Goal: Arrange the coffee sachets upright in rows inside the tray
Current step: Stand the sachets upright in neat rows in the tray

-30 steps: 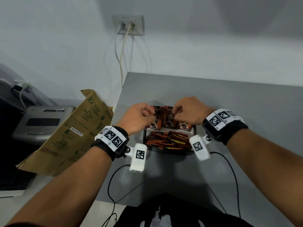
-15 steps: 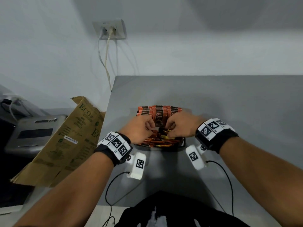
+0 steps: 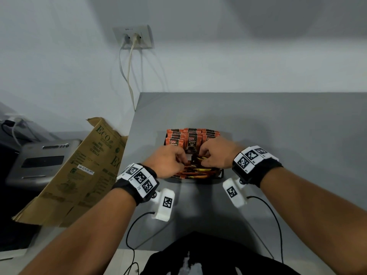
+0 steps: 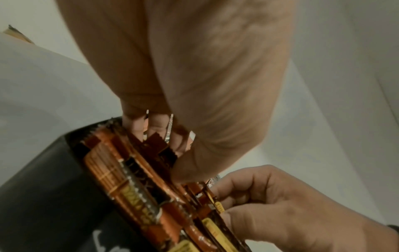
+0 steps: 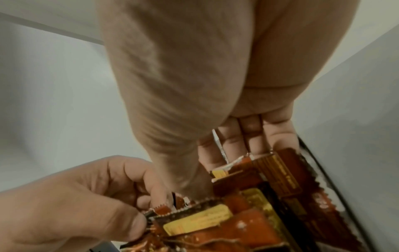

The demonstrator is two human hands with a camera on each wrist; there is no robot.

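A black tray (image 3: 220,175) sits on the grey table. Orange coffee sachets (image 3: 191,139) stand upright in rows in its far half. More sachets (image 3: 195,172) lie flat in a loose pile in the near half. My left hand (image 3: 181,158) and right hand (image 3: 204,155) meet over the middle of the tray, fingers curled into the pile. The left wrist view shows my left fingers (image 4: 155,129) pinching sachets (image 4: 159,145). My right fingers (image 5: 248,136) curl round sachets (image 5: 241,172) in the right wrist view. The sachets under my hands are hidden in the head view.
A flattened brown cardboard box (image 3: 79,175) leans off the table's left edge, beside a grey machine (image 3: 43,161). A wall socket (image 3: 133,36) with hanging cables is behind. Bare grey table (image 3: 278,126) lies right of and behind the tray. Wrist-camera cables trail near me.
Both hands have come back from the upright back row to the loose pile in the near half and taken hold of sachets there. The back rows now stand uncovered.
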